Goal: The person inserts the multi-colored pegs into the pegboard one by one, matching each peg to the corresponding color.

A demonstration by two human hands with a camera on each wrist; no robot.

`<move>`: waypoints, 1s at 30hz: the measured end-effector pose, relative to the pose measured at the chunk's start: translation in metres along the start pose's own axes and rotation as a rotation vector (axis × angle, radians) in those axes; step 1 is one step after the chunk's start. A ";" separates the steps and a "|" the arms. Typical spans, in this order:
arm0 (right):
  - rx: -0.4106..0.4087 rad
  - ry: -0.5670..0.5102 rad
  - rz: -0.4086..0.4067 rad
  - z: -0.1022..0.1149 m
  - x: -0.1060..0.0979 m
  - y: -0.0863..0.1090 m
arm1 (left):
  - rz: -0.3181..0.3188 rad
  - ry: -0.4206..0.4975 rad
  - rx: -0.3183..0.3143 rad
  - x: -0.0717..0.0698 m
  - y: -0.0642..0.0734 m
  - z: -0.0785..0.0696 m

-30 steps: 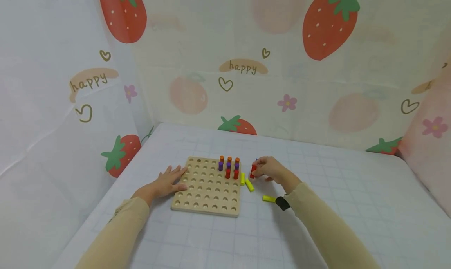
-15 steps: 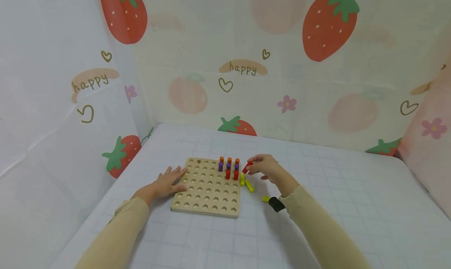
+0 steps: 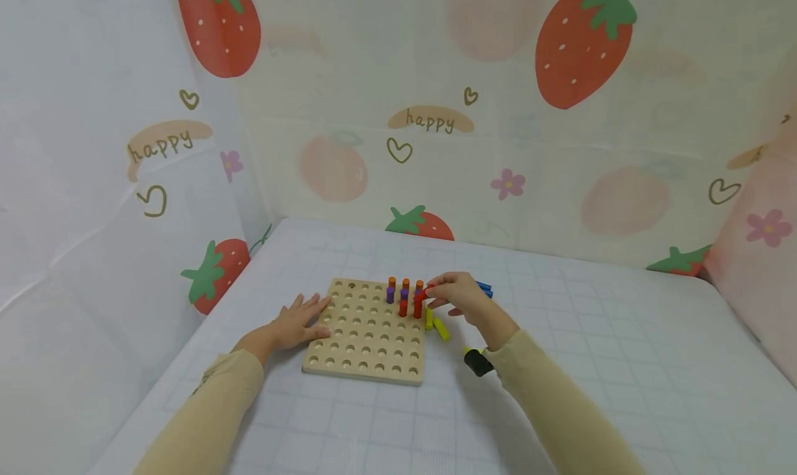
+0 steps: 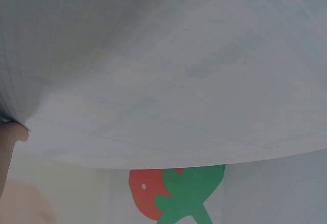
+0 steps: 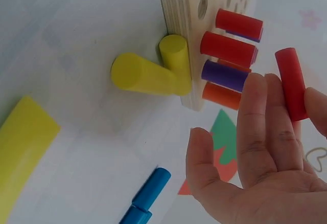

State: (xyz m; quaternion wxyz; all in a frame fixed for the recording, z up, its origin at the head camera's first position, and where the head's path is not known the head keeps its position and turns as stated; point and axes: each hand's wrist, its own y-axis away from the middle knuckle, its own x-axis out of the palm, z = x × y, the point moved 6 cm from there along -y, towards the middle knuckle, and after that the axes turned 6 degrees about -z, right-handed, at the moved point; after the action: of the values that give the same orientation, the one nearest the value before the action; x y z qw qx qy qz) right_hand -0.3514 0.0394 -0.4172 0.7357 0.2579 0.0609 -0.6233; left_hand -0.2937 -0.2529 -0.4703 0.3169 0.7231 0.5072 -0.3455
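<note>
A square wooden pegboard (image 3: 367,368) with rows of round holes lies on the table. Orange pegs (image 3: 392,282), purple pegs (image 3: 390,295) and two red pegs (image 3: 403,309) stand upright in its far right part. My left hand (image 3: 292,326) rests spread on the board's left edge; only a fingertip (image 4: 19,131) shows in the left wrist view. At the right edge, my right hand (image 3: 463,299) pinches another red peg (image 5: 292,83) between thumb and fingers. That peg is tilted and held close above the standing pegs.
Two yellow pegs (image 5: 138,73) lie beside the board's right edge, and a third yellow peg (image 5: 25,147) lies nearer me, partly behind a black band (image 3: 478,362) at my right wrist. Blue pegs (image 3: 486,290) lie beyond my right hand. A strawberry-print curtain (image 3: 436,171) stands behind the table.
My right hand has lifted the red peg from the table and carried it left to the board's pegs. The blue pegs have come into fuller view. My left hand stays put.
</note>
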 end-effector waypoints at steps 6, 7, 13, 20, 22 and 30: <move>-0.026 -0.040 -0.010 0.003 0.005 -0.002 | 0.001 0.006 -0.006 0.001 0.000 0.002; -0.029 -0.046 -0.015 0.003 0.006 -0.002 | 0.000 0.006 -0.006 0.001 0.000 0.002; -0.041 -0.085 -0.038 0.006 0.013 -0.002 | -0.001 0.009 0.000 0.001 -0.001 0.002; -0.078 -0.085 -0.046 0.008 0.023 -0.003 | -0.014 -0.002 0.022 0.001 -0.005 0.004; -0.081 -0.081 -0.053 0.008 0.026 -0.004 | -0.012 -0.009 0.021 0.001 -0.005 0.004; -0.094 -0.087 -0.080 0.008 0.036 -0.009 | -0.008 -0.004 0.013 0.001 -0.002 0.002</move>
State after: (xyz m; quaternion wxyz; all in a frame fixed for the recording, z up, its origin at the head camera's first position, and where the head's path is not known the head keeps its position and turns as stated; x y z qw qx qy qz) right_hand -0.3544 0.0033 -0.4276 0.7233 0.1932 0.0683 -0.6594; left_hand -0.2957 -0.2530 -0.4724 0.3117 0.7225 0.5072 -0.3516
